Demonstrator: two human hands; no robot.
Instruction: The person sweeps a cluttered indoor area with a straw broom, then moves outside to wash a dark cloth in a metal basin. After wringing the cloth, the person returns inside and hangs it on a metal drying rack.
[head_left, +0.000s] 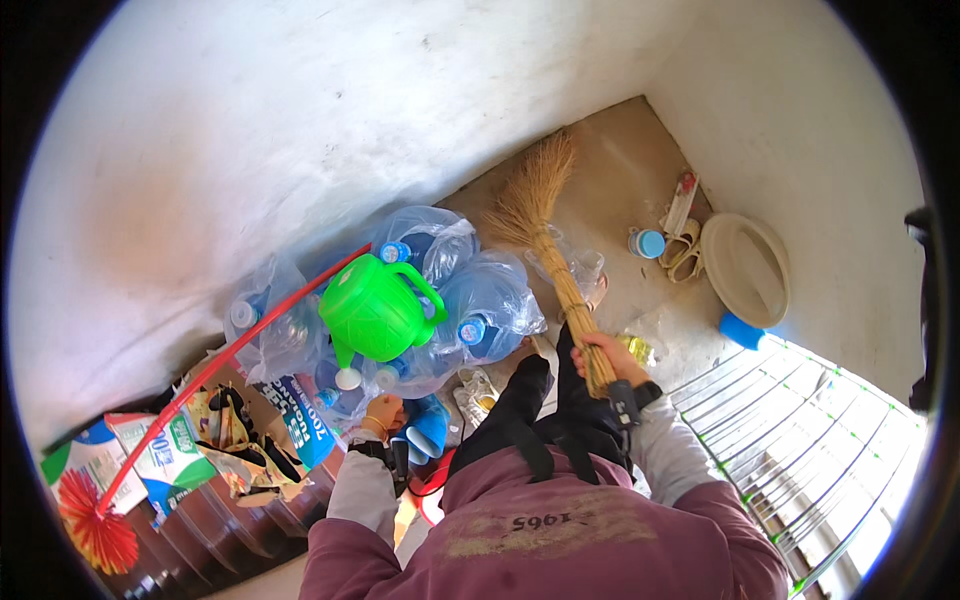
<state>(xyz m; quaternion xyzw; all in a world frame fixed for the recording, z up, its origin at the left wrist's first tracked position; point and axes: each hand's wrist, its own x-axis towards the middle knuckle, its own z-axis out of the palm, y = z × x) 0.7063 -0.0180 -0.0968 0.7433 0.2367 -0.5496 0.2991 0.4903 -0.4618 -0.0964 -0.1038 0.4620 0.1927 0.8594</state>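
Observation:
My right hand (611, 358) is closed round the bound handle of a straw broom (559, 262), whose bristles fan out over the floor towards the wall. My left hand (385, 414) is beside a blue slipper-like item (425, 427) and the bagged water bottles; whether it grips anything is unclear. Just beyond it, a bright green plastic watering can (382, 307) lies on several large blue water bottles (491, 300) wrapped in clear plastic. Near the broom handle, crumpled clear plastic (585, 262) lies by my foot.
A red-handled brush (247, 337) leans across cardboard boxes (157, 457) at left. Along the right wall are a beige basin (742, 268), a blue-lidded jar (646, 244), worn shoes (681, 251) and a blue object (741, 331). A green-edged wire rack (795, 435) stands at lower right.

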